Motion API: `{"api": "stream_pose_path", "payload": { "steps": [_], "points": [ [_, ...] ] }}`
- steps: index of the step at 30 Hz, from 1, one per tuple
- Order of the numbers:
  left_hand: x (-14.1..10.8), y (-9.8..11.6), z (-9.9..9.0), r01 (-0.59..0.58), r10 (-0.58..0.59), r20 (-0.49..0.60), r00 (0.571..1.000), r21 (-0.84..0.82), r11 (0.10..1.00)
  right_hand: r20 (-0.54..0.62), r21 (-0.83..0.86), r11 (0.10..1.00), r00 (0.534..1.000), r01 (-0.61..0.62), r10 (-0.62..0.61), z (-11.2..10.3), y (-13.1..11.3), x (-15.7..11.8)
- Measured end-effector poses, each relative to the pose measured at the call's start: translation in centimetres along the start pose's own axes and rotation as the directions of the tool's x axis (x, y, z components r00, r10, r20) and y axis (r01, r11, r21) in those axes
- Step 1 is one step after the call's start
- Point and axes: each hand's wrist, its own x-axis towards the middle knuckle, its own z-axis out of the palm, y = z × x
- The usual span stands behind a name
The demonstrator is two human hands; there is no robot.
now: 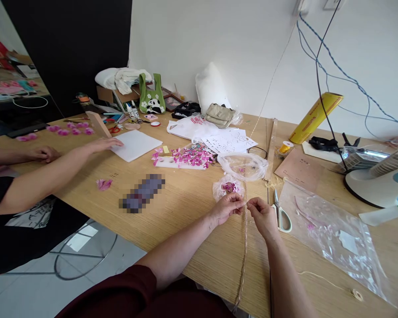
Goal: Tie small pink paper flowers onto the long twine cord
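Note:
A braided beige cord (244, 260) hangs down over the table's front edge. My left hand (228, 208) pinches it near its upper end from the left. From the right, my right hand (262, 216) is closed at the same spot, fingertips together on the cord. Just behind my left hand lies a clear plastic bag (218, 191) with dark pink flowers (230, 187) in it. White-handled scissors (284, 221) rest right beside my right hand. Farther back, a white holder (181, 165) bears many pink flower sprigs (195, 157).
Flat plastic bag (334, 236) and coiled cord (357, 294) lie at right, near a white fan (381, 185). Another person's arms (53, 176) reach in from the left, one hand on a white board (135, 145). A yellow box (315, 118) leans behind.

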Motion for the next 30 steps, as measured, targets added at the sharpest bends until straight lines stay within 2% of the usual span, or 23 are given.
{"api": "stream_pose_path", "payload": {
  "steps": [5,11,14,19,30],
  "points": [
    [0.31,-0.18,0.08,-0.099,0.114,-0.068,0.991,0.194,0.976,-0.002,-0.07,0.997,1.0,0.029,-0.029,0.27,0.2,-0.01],
    [0.28,-0.13,0.6,-0.099,0.144,-0.114,0.983,0.334,0.938,-0.058,-0.105,0.993,0.997,0.046,-0.053,0.35,0.3,-0.03],
    [0.22,-0.09,0.67,-0.086,0.134,-0.132,0.982,0.321,0.943,-0.063,-0.112,0.993,0.997,0.036,-0.044,0.38,0.52,0.1],
    [0.05,0.01,0.35,-0.073,0.094,-0.093,0.991,0.215,0.974,-0.041,-0.049,0.999,0.999,0.016,-0.019,0.39,0.7,0.08],
    [0.27,-0.62,0.32,-0.009,0.066,-0.177,0.982,0.304,0.953,-0.094,-0.097,0.995,0.995,0.018,-0.027,0.37,0.41,-0.26]
  ]
}}
